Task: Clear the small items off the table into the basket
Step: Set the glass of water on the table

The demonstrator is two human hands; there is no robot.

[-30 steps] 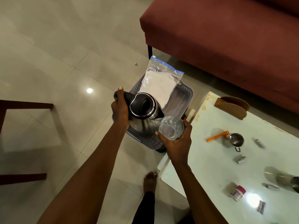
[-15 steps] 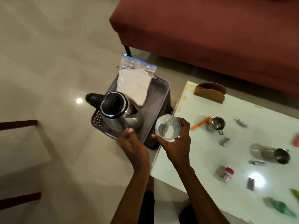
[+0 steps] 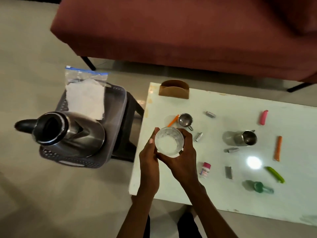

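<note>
Both hands hold a clear glass [image 3: 169,141] above the left end of the white tabletop [image 3: 223,191]. The right hand [image 3: 181,158] wraps its side and base from the right, its grip closed on it; the left hand [image 3: 148,157] presses against the left side, thumb up along the rim, so its grip is closed on the glass too.

Left of the tabletop, a grey basket [image 3: 116,117] sits on a dark stool [image 3: 132,127]. In it stand a steel kettle [image 3: 68,134] — black handle jutting out to the left — and, behind it, a zip bag [image 3: 85,97] with white contents, leaning upright.

On the tabletop: a brown holder [image 3: 174,91] at the far-left corner, a small steel cup [image 3: 185,119] with an orange stick [image 3: 172,120] touching its left side, a larger steel cup [image 3: 243,138] lying on its side, and several small silver pieces [image 3: 199,136] scattered between. Nearer lies a little pink-capped bottle [image 3: 205,169], just right of the right wrist. Toward the right — a pink piece [image 3: 263,117], an orange one [image 3: 278,148], a green one [image 3: 274,174] and a green-capped bottle [image 3: 259,187] on its side.

A maroon sofa [image 3: 171,31] stands beyond.
</note>
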